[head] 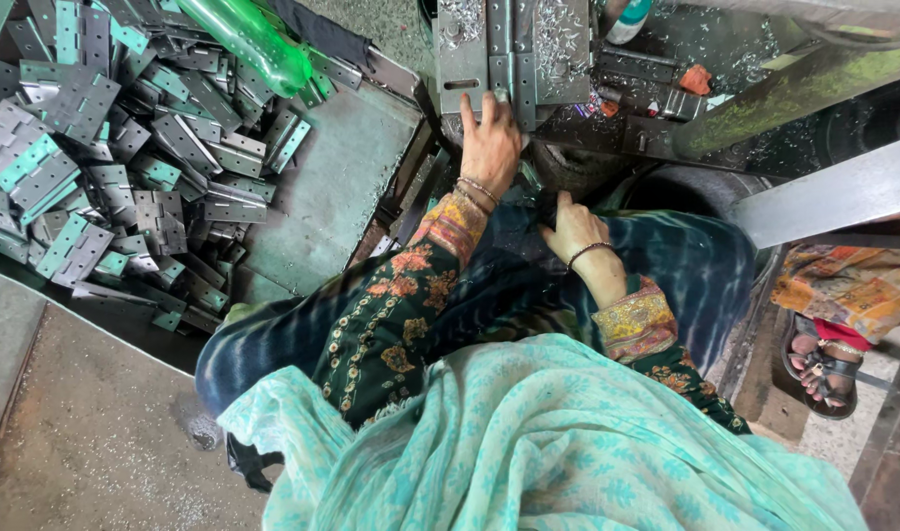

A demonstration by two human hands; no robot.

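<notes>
**Fingers on a hinge at the swarf-strewn machine bed**

The grey metal hinge [489, 88] lies flat on the machine bed [558, 44], pressed under the spread fingers of the left hand [489, 147]. Sharp shavings [553, 29] just beside could cut those fingers, I judge. The right hand [571, 228] rests loosely curled on the lap, holding nothing visible. At left, a tray [342, 187] holds a heap of hinges [106, 147] and a green plastic bottle [248, 39].
</notes>
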